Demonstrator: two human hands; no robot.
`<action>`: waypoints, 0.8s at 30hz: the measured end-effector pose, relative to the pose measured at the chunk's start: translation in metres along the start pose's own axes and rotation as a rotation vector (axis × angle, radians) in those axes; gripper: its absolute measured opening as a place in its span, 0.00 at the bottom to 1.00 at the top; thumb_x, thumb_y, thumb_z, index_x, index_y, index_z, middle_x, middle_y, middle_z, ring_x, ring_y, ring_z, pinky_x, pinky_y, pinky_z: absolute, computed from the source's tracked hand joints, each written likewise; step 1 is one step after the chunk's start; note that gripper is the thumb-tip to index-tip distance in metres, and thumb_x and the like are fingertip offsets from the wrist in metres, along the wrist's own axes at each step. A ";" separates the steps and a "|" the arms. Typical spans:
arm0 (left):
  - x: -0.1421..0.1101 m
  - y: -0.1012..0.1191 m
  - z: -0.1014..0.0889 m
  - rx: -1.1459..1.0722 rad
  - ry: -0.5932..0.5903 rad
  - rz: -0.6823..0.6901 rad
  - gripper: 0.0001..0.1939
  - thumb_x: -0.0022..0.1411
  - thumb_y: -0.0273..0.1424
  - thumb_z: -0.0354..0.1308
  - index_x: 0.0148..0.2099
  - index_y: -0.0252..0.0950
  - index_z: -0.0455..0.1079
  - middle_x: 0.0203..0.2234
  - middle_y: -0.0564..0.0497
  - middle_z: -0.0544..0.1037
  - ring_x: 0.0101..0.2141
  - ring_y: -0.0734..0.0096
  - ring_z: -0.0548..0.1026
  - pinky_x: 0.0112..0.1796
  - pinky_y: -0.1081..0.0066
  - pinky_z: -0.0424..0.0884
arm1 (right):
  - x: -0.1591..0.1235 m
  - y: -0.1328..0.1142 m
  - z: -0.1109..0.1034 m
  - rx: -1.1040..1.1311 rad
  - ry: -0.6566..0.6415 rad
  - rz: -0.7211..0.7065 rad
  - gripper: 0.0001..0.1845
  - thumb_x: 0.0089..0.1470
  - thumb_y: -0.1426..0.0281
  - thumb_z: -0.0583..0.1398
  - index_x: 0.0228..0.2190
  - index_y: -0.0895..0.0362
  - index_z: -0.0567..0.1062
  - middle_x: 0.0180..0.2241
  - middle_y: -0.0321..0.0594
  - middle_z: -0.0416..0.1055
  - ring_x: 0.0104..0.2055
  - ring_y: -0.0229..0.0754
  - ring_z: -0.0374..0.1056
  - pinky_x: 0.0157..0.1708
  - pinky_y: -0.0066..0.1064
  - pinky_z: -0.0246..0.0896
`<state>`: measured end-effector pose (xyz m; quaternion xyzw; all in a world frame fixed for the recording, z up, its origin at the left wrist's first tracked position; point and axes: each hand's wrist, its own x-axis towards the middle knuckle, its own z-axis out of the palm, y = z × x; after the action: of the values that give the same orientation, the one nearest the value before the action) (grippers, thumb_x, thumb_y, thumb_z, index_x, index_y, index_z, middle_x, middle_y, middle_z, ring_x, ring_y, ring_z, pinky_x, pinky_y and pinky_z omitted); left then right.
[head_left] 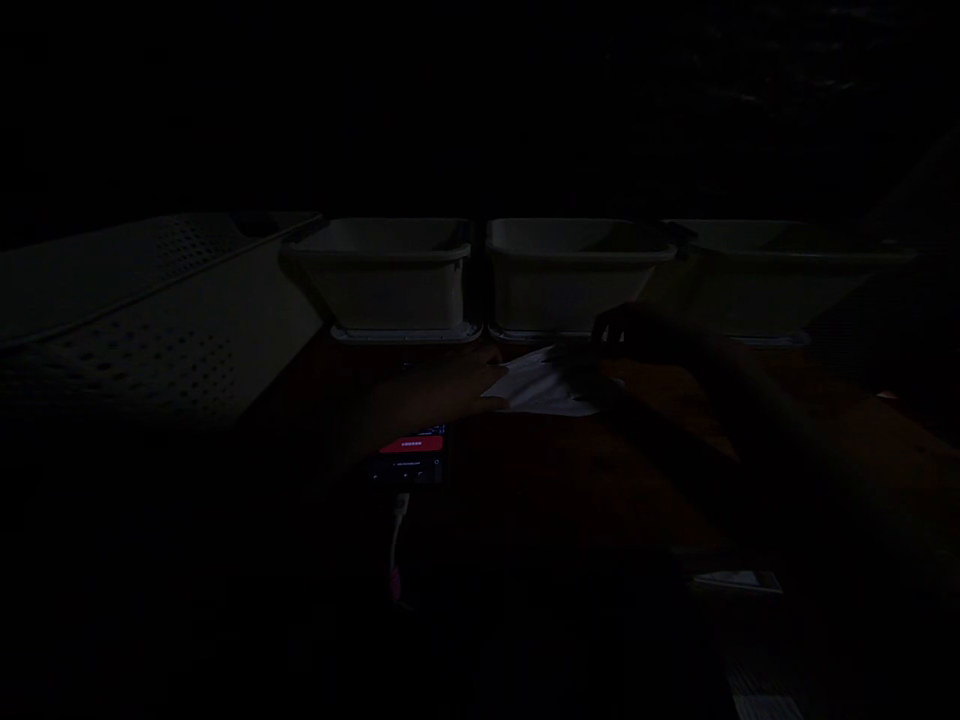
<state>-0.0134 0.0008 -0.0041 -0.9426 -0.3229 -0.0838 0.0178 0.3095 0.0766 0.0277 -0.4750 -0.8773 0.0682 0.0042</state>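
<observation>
Dimly lit surface point(525, 470) with storage containers and two bare hands, seen from the head camera. At far left, a pale perforated basket point(142, 310) runs obliquely back, its wall pierced by groups of small holes. Next to it stands the left plastic tub point(397, 290), first of three pale tubs in a row along the back. In front of this tub, a white charging cable point(400, 508) leads up to the lower end of a smartphone point(409, 465), whose lit screen bears a red band; the left forearm crosses just above the visible part of the screen. The left hand point(476, 382) is closed on the near-left edge of a white sheet point(540, 385), of paper or cloth, lying in front of the middle plastic tub point(570, 290). To the right, the right hand point(626, 330) is held with bent fingers near the sheet; whether it grips or touches anything cannot be told in the gloom. A dark shadow point(589, 375) falls across the sheet's right part. The right plastic tub point(765, 290) completes the row. At lower right lies a pale flat piece point(739, 579), too dark to identify.
</observation>
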 end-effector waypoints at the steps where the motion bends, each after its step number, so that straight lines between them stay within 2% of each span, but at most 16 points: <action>1: 0.000 -0.001 0.000 0.001 -0.003 0.005 0.21 0.74 0.34 0.57 0.65 0.38 0.66 0.68 0.43 0.63 0.65 0.59 0.64 0.60 0.65 0.64 | -0.001 -0.003 -0.001 -0.015 -0.010 0.012 0.16 0.61 0.76 0.56 0.47 0.68 0.79 0.45 0.58 0.79 0.38 0.43 0.75 0.37 0.30 0.67; 7: -0.001 -0.005 0.005 -0.022 0.015 0.012 0.22 0.73 0.33 0.59 0.66 0.40 0.65 0.67 0.43 0.63 0.63 0.59 0.66 0.58 0.64 0.67 | 0.002 -0.010 0.001 -0.026 -0.035 0.081 0.16 0.60 0.76 0.58 0.47 0.67 0.80 0.46 0.55 0.80 0.40 0.45 0.77 0.39 0.31 0.69; 12: -0.001 -0.005 0.005 -0.030 0.026 0.029 0.21 0.73 0.35 0.59 0.65 0.39 0.67 0.69 0.43 0.60 0.64 0.57 0.65 0.59 0.63 0.66 | 0.009 0.003 0.009 -0.002 -0.021 0.064 0.14 0.57 0.75 0.61 0.43 0.59 0.83 0.43 0.49 0.81 0.40 0.46 0.78 0.37 0.30 0.71; 19: 0.000 -0.007 0.006 -0.001 0.018 0.035 0.21 0.74 0.35 0.57 0.66 0.39 0.66 0.68 0.43 0.61 0.66 0.59 0.63 0.61 0.64 0.64 | 0.012 0.015 0.015 0.080 -0.041 0.093 0.18 0.58 0.75 0.60 0.48 0.59 0.81 0.46 0.49 0.81 0.42 0.46 0.78 0.40 0.32 0.72; 24: 0.000 -0.005 0.003 0.009 0.021 0.034 0.23 0.74 0.34 0.58 0.68 0.40 0.64 0.69 0.43 0.60 0.66 0.58 0.62 0.61 0.62 0.63 | 0.014 0.021 0.017 0.184 -0.055 0.100 0.16 0.57 0.75 0.60 0.46 0.60 0.81 0.44 0.51 0.81 0.41 0.47 0.78 0.39 0.33 0.73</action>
<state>-0.0157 0.0049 -0.0074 -0.9469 -0.3069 -0.0919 0.0267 0.3180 0.0975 0.0075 -0.5138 -0.8423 0.1617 0.0202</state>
